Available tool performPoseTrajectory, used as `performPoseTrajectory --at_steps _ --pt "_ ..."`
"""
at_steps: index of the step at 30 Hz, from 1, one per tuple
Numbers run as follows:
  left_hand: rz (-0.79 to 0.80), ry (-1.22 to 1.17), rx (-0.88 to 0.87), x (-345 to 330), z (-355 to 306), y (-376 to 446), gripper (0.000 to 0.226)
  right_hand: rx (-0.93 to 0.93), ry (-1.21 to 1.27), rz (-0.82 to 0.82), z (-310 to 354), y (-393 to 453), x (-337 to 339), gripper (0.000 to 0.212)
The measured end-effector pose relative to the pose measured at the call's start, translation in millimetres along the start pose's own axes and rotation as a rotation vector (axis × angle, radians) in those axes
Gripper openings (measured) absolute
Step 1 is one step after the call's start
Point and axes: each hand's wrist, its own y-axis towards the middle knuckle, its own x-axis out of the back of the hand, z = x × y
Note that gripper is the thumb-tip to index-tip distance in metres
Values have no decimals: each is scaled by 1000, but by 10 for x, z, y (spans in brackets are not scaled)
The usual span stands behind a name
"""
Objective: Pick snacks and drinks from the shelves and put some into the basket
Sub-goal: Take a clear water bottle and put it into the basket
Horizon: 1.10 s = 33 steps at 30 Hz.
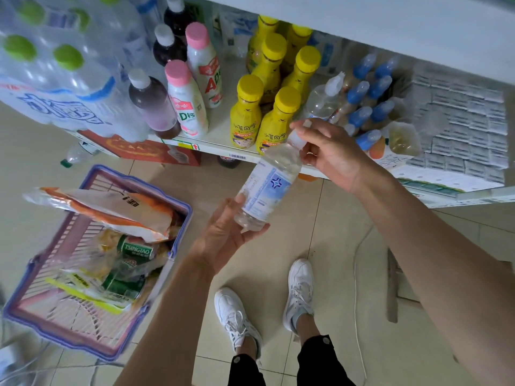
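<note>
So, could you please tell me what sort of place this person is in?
Most likely a small grocery shop: a shelf stocked with rows of bottled drinks, a barcode price tag on its edge, and a shopping basket on the floor.

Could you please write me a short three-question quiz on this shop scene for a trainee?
1. True or false: the clear water bottle already lies in the basket.
2. Which hand holds the bottle at its cap end? A) the left hand B) the right hand C) neither
3. Fill in: the bottles at the shelf front, just behind the held bottle, have ____ caps.

Key:
1. False; both hands hold it above the floor, to the right of the basket.
2. B; the left hand supports the base.
3. Yellow, as on the yellow-capped bottles.
</note>
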Motion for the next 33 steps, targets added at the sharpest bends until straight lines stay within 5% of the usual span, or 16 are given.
performPoseTrajectory --at_steps 11,17,24,29,33 --pt "34 -59 -55 106 9 -59 96 7 29 107 71 37 -190 22" --pt "-1 -202 58 5 20 -146 53 3 -81 135 117 65 -307 14" --pt "92 -229 48 119 97 -214 80 71 -244 -1 92 156 -454 22" --pt "169 -296 -28 189 147 -248 65 100 -313 -74 29 177 -603 26" --pt "162 -375 6 179 146 -269 75 171 -442 -96 2 195 -706 22"
